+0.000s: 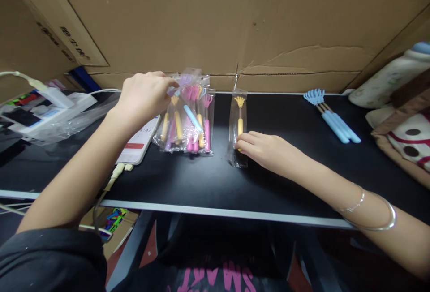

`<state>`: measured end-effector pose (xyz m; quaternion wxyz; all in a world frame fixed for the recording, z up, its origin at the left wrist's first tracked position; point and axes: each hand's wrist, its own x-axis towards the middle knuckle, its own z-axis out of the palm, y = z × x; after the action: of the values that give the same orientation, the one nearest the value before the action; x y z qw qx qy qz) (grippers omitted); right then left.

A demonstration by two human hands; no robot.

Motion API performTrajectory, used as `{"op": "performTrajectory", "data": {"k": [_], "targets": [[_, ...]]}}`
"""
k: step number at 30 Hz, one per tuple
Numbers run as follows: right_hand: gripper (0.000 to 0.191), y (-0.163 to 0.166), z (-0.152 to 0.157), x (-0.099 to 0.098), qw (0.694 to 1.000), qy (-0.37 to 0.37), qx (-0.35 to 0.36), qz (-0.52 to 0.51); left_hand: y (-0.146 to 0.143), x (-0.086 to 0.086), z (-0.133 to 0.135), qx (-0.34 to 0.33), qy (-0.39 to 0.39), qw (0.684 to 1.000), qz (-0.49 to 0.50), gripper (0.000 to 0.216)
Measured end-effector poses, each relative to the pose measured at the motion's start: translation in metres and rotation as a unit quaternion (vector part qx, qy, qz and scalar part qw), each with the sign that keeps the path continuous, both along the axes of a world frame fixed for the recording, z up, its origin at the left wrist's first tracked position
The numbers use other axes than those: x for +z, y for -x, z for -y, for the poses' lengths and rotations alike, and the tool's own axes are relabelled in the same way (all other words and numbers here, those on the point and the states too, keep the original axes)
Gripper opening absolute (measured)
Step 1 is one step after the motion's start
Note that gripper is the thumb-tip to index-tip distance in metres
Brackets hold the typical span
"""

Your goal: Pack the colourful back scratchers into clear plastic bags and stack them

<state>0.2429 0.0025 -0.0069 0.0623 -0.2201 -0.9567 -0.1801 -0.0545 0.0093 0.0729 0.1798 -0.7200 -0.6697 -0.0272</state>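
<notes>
My right hand (pixel 260 148) pinches the handle of a yellow back scratcher (pixel 239 124) that lies in a clear plastic bag on the black table. Left of it is an overlapping pile of bagged back scratchers (pixel 198 122) in pink, yellow, blue and purple, each with a small hand-shaped head. My left hand (pixel 146 97) reaches over the pile's upper left corner, its fingers together and bent against the bags. What its fingertips hold, if anything, is hidden. To the far right, blue back scratchers (pixel 332 115) without a bag lie side by side.
A phone (pixel 139 144) with a cable lies under my left forearm. Further left are a power strip (pixel 50 115) and loose clear bags (pixel 80 119). Cardboard (pixel 215 23) walls the back. A bottle (pixel 389 79) and a fabric bag (pixel 403 135) stand right.
</notes>
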Motion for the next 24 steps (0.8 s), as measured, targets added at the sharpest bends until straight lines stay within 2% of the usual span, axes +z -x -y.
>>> {"op": "performTrajectory", "data": {"k": [3,11,16,24], "targets": [[0.015,0.0,0.0,-0.001,1.0,0.008,-0.001,-0.003,0.002,0.001,0.001,0.021,0.013,1.0,0.016,0.04],[0.016,0.0,-0.005,0.0,0.997,0.067,-0.012,-0.037,-0.021,-0.022,-0.018,0.022,0.057,0.998,-0.004,0.042],[0.019,0.0,-0.003,0.005,0.994,0.095,-0.03,-0.048,-0.019,-0.022,-0.025,-0.025,0.072,0.995,0.064,0.048],[0.017,0.004,0.0,0.008,0.994,0.084,-0.074,-0.017,-0.007,-0.021,-0.027,-0.118,0.085,0.975,0.166,0.04]]}}
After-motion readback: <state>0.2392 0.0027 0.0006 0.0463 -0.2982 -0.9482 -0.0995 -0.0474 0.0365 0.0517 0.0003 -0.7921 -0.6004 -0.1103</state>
